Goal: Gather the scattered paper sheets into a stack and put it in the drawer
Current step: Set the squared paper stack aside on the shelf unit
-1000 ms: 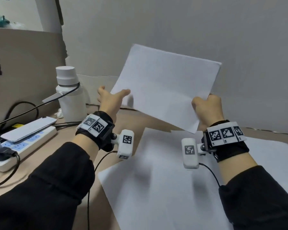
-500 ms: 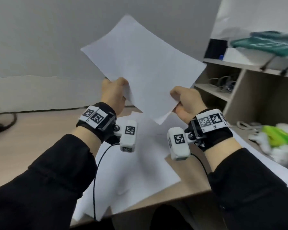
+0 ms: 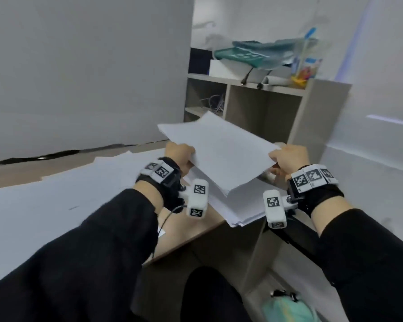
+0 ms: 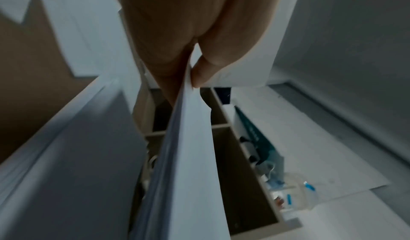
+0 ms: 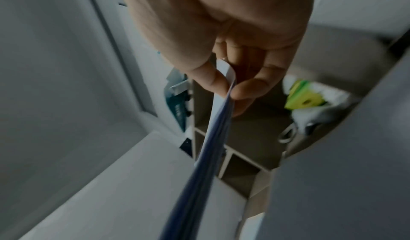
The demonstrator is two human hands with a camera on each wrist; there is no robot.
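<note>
Both my hands, left hand and right hand, pinch the white paper stack at opposite edges, fingers closed, keeping it level above the tan wooden surface.

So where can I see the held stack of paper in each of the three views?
Head: the paper stack lies centre, between the left hand and the right hand.
Left wrist: edge-on, running down the middle.
Right wrist: edge-on, centre toward the bottom.
Shared landmark: the beige shelf unit.
</note>
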